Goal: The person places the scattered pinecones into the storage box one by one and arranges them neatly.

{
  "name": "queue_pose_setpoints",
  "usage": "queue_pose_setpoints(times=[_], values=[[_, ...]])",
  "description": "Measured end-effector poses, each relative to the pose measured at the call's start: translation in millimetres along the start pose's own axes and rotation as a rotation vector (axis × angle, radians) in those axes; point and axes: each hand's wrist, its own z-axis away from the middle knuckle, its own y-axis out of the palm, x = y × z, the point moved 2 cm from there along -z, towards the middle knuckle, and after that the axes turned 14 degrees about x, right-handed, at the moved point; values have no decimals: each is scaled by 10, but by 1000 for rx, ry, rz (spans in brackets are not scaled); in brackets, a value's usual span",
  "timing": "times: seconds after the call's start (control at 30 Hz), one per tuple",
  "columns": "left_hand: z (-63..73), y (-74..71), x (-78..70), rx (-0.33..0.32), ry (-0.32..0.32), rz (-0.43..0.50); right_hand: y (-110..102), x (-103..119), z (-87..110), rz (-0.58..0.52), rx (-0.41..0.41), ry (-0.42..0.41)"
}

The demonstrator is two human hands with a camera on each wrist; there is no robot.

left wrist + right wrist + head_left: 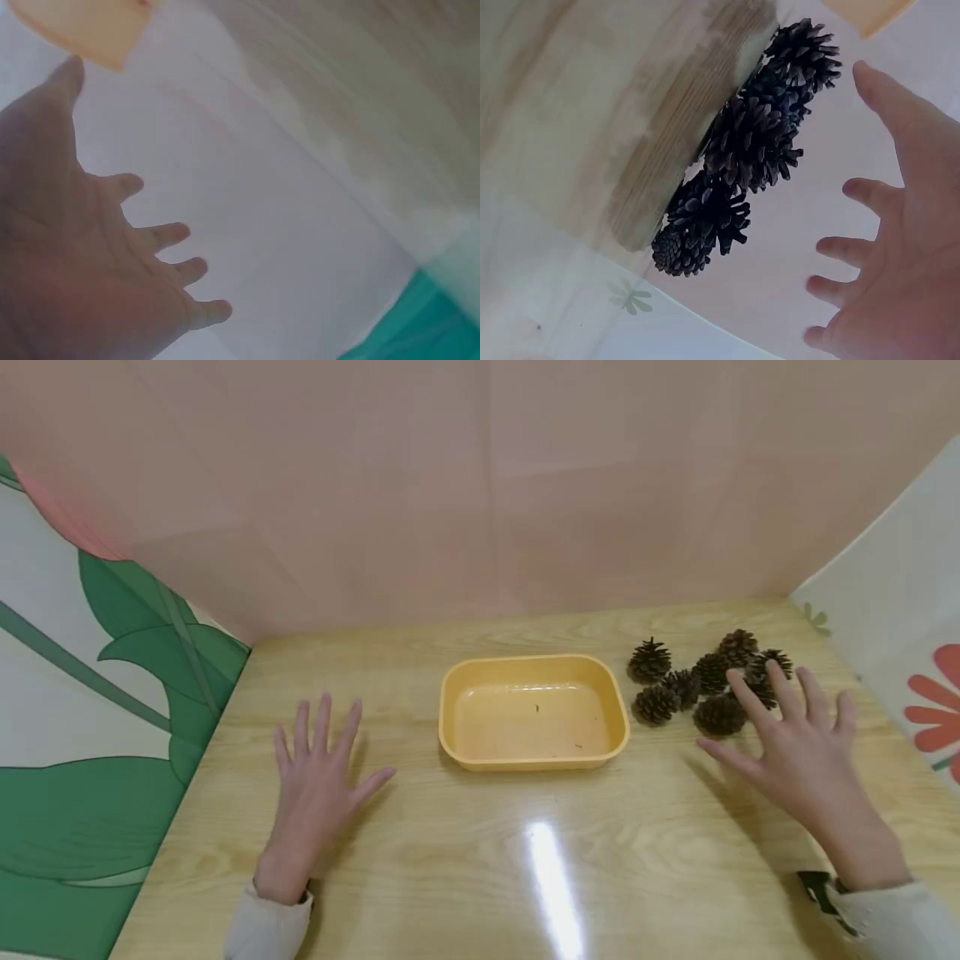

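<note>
Left hand, lower left, and right hand, lower right, have fingers spread wide, holding nothing. Dark pine cones sit near the right fingers, right of centre on the table; they should be light, stiff and rough, brittle-scaled, best pinched gently round the middle. At centre, the yellow tub is probably smooth, light plastic, easiest held by its rim.

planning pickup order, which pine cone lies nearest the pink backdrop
The rearmost pine cone, topmost in the head view; the other pine cones all lie farther from the pink backdrop.
</note>
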Motion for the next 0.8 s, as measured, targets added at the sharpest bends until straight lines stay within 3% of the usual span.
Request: queue_pose_setpoints(times=[0.13,0.27,0.63,0.8], values=[[-8,33,-74,94,34,95,69,37,-18,-84,6,-57],[-44,20,-205,145,118,204,71,71,-53,-131,5,-101],[-199,-59,-607,276,315,537,76,96,-168,-77,8,-164],[-333,-61,-688,352,329,708,91,120,-232,-62,-4,-202]])
